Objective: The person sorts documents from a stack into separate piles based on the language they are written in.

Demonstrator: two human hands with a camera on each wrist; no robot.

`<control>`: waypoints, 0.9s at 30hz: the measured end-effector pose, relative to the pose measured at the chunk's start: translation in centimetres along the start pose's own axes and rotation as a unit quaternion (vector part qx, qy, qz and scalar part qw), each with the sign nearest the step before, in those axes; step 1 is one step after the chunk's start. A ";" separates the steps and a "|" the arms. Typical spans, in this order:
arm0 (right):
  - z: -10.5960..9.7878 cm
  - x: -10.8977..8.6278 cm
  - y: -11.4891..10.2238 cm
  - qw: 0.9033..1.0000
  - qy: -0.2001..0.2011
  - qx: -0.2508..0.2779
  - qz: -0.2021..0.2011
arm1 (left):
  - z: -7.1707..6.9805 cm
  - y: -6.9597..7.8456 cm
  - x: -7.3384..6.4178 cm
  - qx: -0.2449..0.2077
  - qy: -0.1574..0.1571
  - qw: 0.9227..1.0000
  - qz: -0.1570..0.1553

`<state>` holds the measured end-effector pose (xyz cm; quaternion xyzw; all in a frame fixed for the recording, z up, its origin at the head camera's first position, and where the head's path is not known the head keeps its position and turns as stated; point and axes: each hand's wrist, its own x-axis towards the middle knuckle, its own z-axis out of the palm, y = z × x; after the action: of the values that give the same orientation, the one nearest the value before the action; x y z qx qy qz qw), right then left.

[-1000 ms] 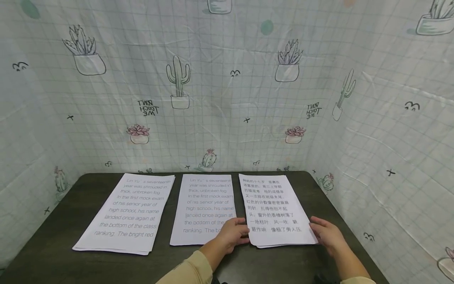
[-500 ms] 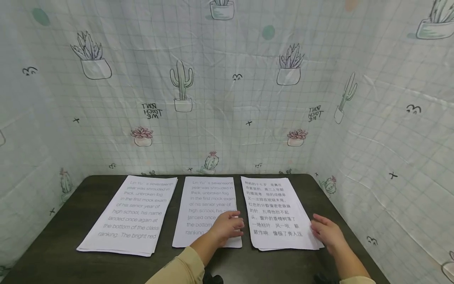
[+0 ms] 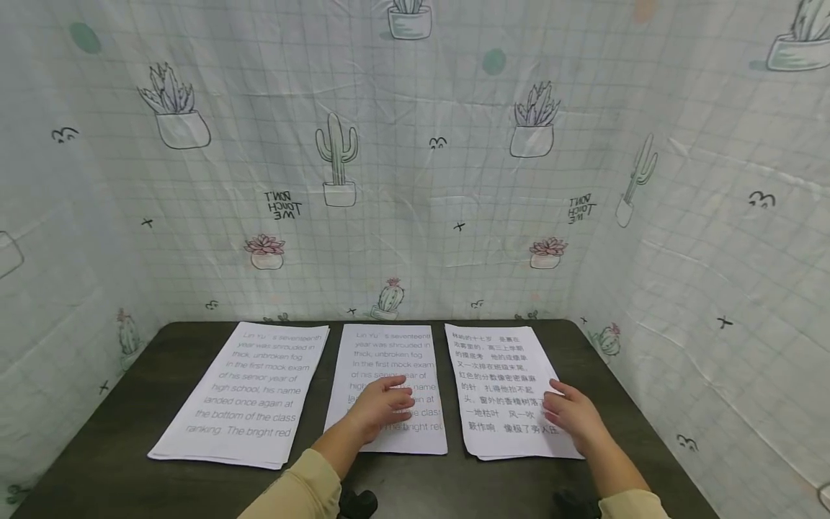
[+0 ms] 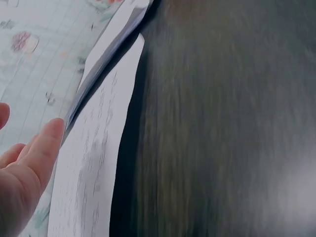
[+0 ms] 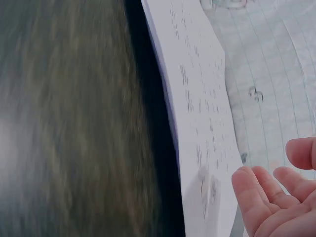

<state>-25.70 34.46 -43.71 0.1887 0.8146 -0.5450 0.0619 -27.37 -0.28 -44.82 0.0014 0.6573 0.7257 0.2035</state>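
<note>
Three stacks of printed paper lie side by side on a dark table. In the head view my left hand (image 3: 381,409) is over the middle stack (image 3: 389,360), which bears English text; its fingers are loosely extended and hold nothing. My right hand (image 3: 576,417) is over the right edge of the right stack (image 3: 496,389), printed with Chinese characters, and grips nothing. In the left wrist view the fingers (image 4: 42,153) stand apart from the sheets. The right wrist view shows relaxed fingers (image 5: 249,192) above the paper, with a shadow on it.
The left stack (image 3: 240,396), also in English, lies slanted with slightly uneven lower edges. Behind and beside the dark table (image 3: 415,483) hangs a pale gridded cloth (image 3: 415,180) printed with cacti. Dark objects (image 3: 358,503) show near each wrist at the bottom.
My left hand has left the right stack's left edge and moved left over the middle stack. My right hand has come away from the right stack's edge and shifted left over it.
</note>
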 end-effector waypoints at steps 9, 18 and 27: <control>3.5 0.1 -1.7 0.999 -0.024 0.014 -0.019 | -4.2 0.1 -0.6 -0.004 0.040 0.999 0.005; 7.2 0.0 -3.3 0.997 -0.056 0.035 -0.042 | -8.6 -0.2 -1.4 0.023 0.108 0.994 0.008; 11.3 -1.0 -4.7 0.993 -0.082 0.061 -0.054 | -11.3 -1.1 -1.9 0.067 0.147 0.987 0.004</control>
<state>-27.74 22.40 -43.88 0.1024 0.7812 -0.6097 0.0867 -28.31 -11.58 -46.91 -0.0889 0.7271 0.6732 0.1008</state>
